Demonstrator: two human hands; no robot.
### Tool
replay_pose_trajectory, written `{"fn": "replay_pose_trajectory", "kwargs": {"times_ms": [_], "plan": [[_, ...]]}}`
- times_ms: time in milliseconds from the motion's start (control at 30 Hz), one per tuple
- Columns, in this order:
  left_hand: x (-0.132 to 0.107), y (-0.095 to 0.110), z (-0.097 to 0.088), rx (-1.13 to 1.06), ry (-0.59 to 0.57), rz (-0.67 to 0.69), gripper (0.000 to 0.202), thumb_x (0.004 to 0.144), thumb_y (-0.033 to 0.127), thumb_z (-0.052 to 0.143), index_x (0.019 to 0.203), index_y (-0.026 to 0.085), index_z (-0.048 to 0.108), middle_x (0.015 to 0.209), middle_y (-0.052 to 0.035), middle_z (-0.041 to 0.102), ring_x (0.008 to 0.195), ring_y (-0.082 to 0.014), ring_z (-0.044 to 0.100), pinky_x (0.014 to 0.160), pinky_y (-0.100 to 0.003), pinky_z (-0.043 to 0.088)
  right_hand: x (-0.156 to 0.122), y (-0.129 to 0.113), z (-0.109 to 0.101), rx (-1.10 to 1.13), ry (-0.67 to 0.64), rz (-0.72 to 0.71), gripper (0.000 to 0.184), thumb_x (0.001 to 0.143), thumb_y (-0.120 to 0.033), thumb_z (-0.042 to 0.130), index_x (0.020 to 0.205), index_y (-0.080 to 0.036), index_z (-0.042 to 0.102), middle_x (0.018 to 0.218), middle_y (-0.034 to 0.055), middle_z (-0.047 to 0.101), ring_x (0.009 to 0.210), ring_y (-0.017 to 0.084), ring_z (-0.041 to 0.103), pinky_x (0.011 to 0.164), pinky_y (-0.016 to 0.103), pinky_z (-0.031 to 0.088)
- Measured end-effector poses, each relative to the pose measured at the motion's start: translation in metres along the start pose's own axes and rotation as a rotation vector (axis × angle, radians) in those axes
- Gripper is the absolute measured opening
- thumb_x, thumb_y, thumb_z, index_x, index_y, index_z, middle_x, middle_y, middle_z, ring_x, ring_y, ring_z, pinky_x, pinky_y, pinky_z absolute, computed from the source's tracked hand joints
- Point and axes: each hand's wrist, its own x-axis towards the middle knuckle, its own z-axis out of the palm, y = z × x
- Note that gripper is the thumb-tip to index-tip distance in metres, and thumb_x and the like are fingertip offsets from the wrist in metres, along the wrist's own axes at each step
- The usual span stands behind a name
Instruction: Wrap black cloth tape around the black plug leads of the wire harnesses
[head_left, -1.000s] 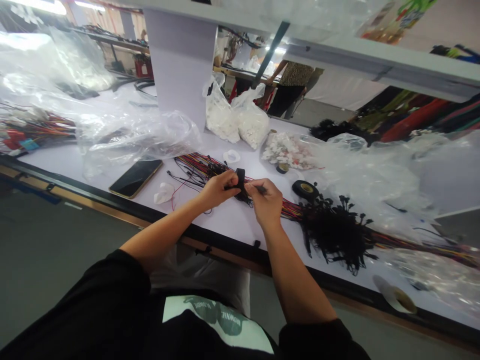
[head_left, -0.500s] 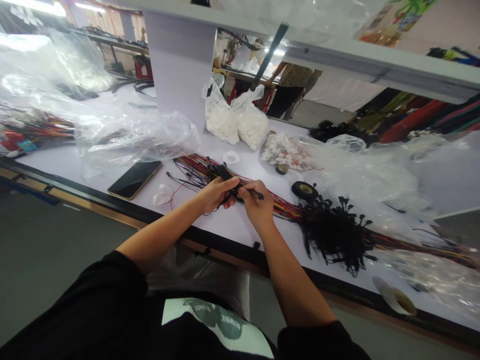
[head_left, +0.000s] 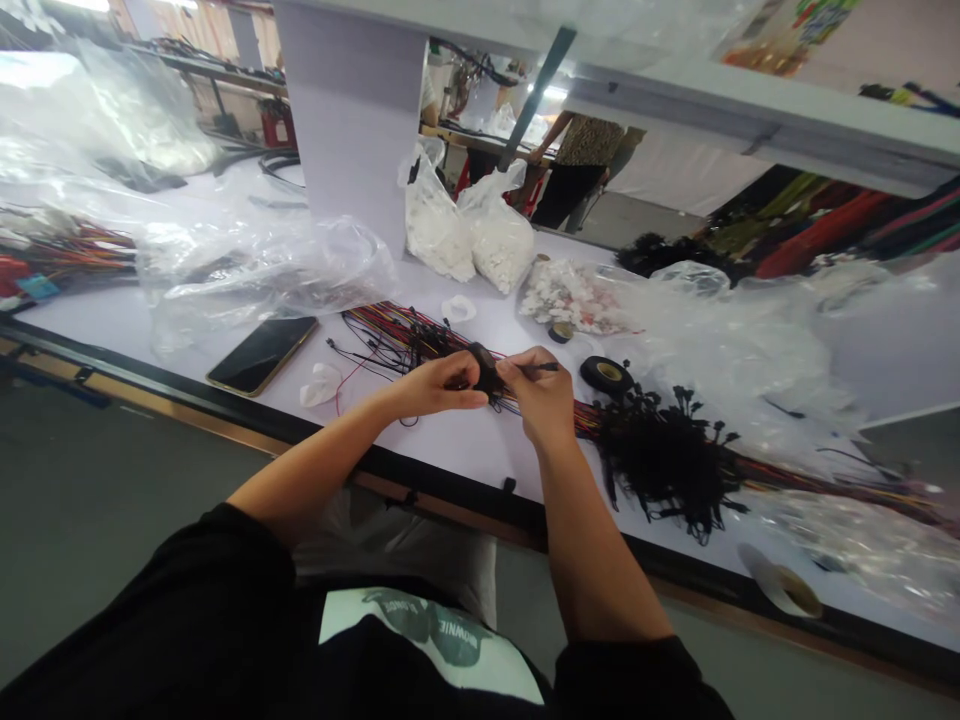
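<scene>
My left hand [head_left: 431,388] is curled, its fingertips against a dark rounded piece that looks like a roll of black tape [head_left: 486,368]. My right hand [head_left: 544,400] is closed in a pinch close to that roll, and a thin black cable end [head_left: 549,367] sticks out past its fingers. What lies between the two hands is partly hidden. Under and behind them runs a bundle of red, yellow and black wires [head_left: 394,325] with small black connectors. To the right it meets a dense heap of black connector leads [head_left: 671,460].
A second black tape roll [head_left: 606,376] lies right of my hands. A phone [head_left: 262,355] and a crumpled white scrap [head_left: 321,385] are on the left. Bags of white parts [head_left: 499,235] stand behind, with clear plastic [head_left: 720,350] at right. A person [head_left: 581,160] stands beyond the shelf.
Both hands have moved slightly right. My left hand has turned, and the black roll now sits between the hands instead of above the left fingers. The view has shifted a little.
</scene>
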Motion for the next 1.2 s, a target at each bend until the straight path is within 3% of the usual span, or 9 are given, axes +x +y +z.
{"fn": "replay_pose_trajectory", "kwargs": {"times_ms": [133, 333, 433, 533, 667, 967, 1100, 1200], "plan": [[0.003, 0.001, 0.009, 0.061, 0.255, -0.127, 0.026, 0.069, 0.029, 0.062, 0.072, 0.02, 0.038, 0.054, 0.0099, 0.035, 0.048, -0.0052, 0.031, 0.049, -0.02, 0.025, -0.004, -0.002, 0.005, -0.025, -0.05, -0.029, 0.016, 0.065, -0.032, 0.067, 0.061, -0.02, 0.058, 0.058, -0.0048, 0.055, 0.056, 0.011, 0.048, 0.056, 0.026, 0.037], [0.004, 0.004, 0.012, 0.129, 0.36, -0.095, 0.019, 0.063, 0.016, 0.062, 0.068, 0.017, 0.044, 0.057, 0.0088, 0.039, 0.053, -0.0049, 0.034, 0.053, -0.019, 0.028, -0.006, 0.0, 0.009, -0.013, -0.035, -0.031, 0.018, 0.066, -0.034, 0.066, 0.061, -0.02, 0.056, 0.057, -0.0043, 0.054, 0.056, 0.011, 0.048, 0.054, 0.026, 0.037], [0.004, 0.007, 0.011, 0.059, 0.352, -0.109, 0.016, 0.062, 0.015, 0.062, 0.067, 0.016, 0.047, 0.058, 0.0077, 0.041, 0.054, -0.0048, 0.037, 0.053, -0.019, 0.03, -0.003, 0.004, 0.009, 0.003, -0.036, -0.031, 0.019, 0.065, -0.035, 0.066, 0.061, -0.02, 0.056, 0.056, -0.0042, 0.053, 0.056, 0.012, 0.048, 0.053, 0.025, 0.037], [0.005, 0.01, 0.009, -0.065, 0.279, -0.155, 0.01, 0.069, 0.023, 0.057, 0.066, 0.015, 0.051, 0.055, 0.0063, 0.043, 0.051, -0.0051, 0.037, 0.05, -0.019, 0.03, -0.001, 0.005, 0.009, 0.009, -0.06, -0.037, 0.02, 0.065, -0.036, 0.067, 0.061, -0.02, 0.056, 0.056, -0.0042, 0.054, 0.057, 0.012, 0.049, 0.053, 0.025, 0.037], [0.005, 0.011, 0.008, -0.096, 0.257, -0.161, 0.017, 0.073, 0.029, 0.053, 0.066, 0.014, 0.057, 0.052, 0.0052, 0.044, 0.047, -0.0055, 0.036, 0.047, -0.02, 0.029, -0.003, 0.001, 0.008, 0.003, -0.075, -0.032, 0.019, 0.065, -0.036, 0.067, 0.061, -0.02, 0.057, 0.055, -0.0045, 0.053, 0.056, 0.011, 0.048, 0.052, 0.025, 0.037], [0.003, 0.004, 0.013, 0.327, 0.362, -0.06, 0.01, 0.069, 0.021, 0.06, 0.062, 0.016, 0.057, 0.06, 0.0032, 0.053, 0.056, -0.0074, 0.044, 0.055, -0.02, 0.032, -0.012, -0.003, 0.012, -0.101, 0.015, -0.011, 0.024, 0.068, -0.041, 0.062, 0.058, -0.022, 0.051, 0.05, -0.004, 0.052, 0.051, 0.012, 0.048, 0.049, 0.025, 0.036], [0.001, -0.001, 0.016, 0.496, 0.411, -0.031, 0.006, 0.072, 0.023, 0.059, 0.076, 0.019, 0.061, 0.068, 0.0018, 0.059, 0.062, -0.0091, 0.051, 0.059, -0.02, 0.035, -0.012, 0.003, 0.018, -0.015, 0.032, 0.028, 0.03, 0.067, -0.046, 0.061, 0.057, -0.022, 0.048, 0.047, -0.0042, 0.052, 0.045, 0.011, 0.047, 0.043, 0.024, 0.035], [0.0, -0.004, 0.017, 0.597, 0.422, 0.007, 0.008, 0.075, 0.023, 0.057, 0.079, 0.02, 0.062, 0.077, -0.0005, 0.063, 0.069, -0.0107, 0.055, 0.063, -0.02, 0.037, -0.013, 0.003, 0.023, 0.127, 0.022, 0.117, 0.034, 0.066, -0.047, 0.063, 0.056, -0.021, 0.044, 0.042, -0.0066, 0.046, 0.035, 0.007, 0.038, 0.035, 0.022, 0.028]]}}
